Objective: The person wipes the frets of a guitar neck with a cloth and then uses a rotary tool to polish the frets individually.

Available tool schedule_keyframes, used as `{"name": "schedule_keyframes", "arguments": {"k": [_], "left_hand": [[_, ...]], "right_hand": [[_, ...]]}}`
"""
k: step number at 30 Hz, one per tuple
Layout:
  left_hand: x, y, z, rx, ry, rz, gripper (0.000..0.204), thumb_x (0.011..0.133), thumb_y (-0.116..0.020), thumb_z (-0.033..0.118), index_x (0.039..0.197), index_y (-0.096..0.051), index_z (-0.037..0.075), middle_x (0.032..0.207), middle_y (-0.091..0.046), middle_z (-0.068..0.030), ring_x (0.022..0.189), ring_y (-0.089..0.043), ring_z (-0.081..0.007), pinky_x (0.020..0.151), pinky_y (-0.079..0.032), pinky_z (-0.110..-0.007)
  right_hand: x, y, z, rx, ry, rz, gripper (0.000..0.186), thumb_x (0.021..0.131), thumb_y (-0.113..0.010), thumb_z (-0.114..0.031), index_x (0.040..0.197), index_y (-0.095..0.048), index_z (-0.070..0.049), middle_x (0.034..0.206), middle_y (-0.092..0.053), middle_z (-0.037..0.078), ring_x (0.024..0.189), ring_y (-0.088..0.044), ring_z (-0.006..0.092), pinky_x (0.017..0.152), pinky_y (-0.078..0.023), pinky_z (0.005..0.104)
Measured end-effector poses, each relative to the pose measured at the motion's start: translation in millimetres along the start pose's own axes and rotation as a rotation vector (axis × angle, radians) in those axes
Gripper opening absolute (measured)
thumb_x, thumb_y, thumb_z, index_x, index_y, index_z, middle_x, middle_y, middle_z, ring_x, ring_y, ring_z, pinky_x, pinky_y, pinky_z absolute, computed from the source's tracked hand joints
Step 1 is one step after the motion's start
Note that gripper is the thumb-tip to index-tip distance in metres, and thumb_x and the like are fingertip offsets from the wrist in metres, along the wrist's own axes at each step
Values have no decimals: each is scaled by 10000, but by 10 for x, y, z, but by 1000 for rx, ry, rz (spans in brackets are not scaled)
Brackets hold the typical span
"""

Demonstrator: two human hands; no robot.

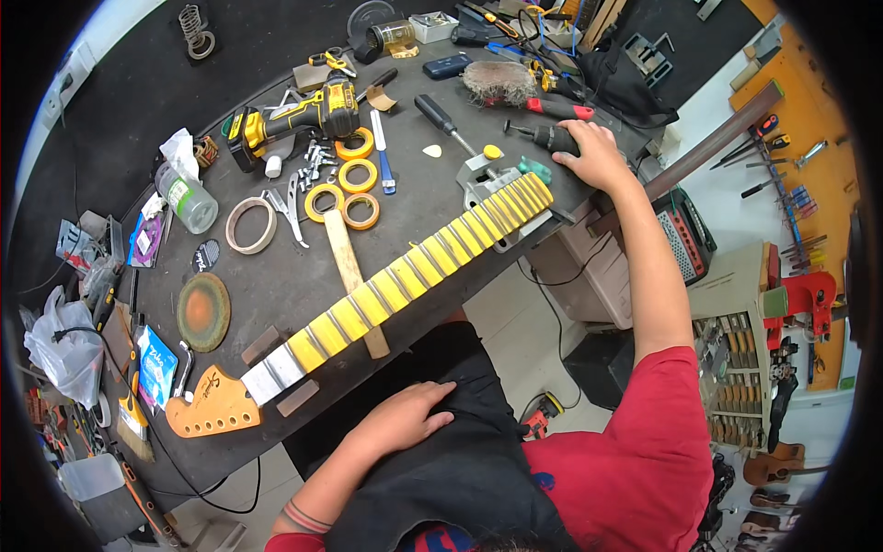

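My right hand (pixel 593 156) grips a black rotary tool (pixel 552 137) at the bench's right side, its small disc tip pointing left. Just below lies a guitar neck (pixel 405 281), fretboard covered in yellow tape between the frets, orange headstock (pixel 216 409) toward the lower left. Its far end sits by a metal vise (pixel 483 184) with a black handle, near a teal object (pixel 535 170); a wooden bar (pixel 344 256) crosses beneath the neck. My left hand (pixel 409 414) rests on the dark apron with fingers loosely stretched, holding nothing.
The dark bench (pixel 276 290) carries a yellow drill (pixel 313 120), tape rolls (pixel 357 175), a glass bottle (pixel 188 196), a bristle brush (pixel 497 83), a round disc (pixel 202 311) and plastic bags (pixel 64 345). Right are a tool board (pixel 814 267) and a drawer cabinet (pixel 727 368); a red tool (pixel 539 419) is on the floor.
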State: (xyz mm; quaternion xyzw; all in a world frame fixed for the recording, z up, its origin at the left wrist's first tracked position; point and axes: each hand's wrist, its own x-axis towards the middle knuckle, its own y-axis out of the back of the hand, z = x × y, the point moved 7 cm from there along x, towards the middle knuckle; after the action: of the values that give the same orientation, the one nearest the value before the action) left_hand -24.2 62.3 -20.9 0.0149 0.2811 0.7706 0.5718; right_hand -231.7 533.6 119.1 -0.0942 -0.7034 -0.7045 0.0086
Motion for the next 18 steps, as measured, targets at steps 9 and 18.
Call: {"name": "schedule_keyframes", "arguments": {"k": [9, 18], "left_hand": [[111, 24, -7, -17, 4, 5, 625, 1112, -744, 341, 1616, -597, 2, 1483, -704, -236, 1402, -659, -417, 1221, -526, -470], [180, 4, -5, -18, 0, -2, 624, 1115, -742, 341, 1625, -591, 15, 1462, -694, -219, 1378, -663, -422, 1204, -533, -472]], "right_hand": [[9, 35, 50, -4, 32, 73, 639, 969, -871, -392, 1507, -669, -112, 1473, -731, 154, 1460, -611, 357, 1281, -374, 516], [-22, 22, 68, -45, 16, 74, 632, 991, -857, -394, 1517, -659, -106, 1474, -723, 159, 1439, -618, 351, 1276, -380, 507]]}}
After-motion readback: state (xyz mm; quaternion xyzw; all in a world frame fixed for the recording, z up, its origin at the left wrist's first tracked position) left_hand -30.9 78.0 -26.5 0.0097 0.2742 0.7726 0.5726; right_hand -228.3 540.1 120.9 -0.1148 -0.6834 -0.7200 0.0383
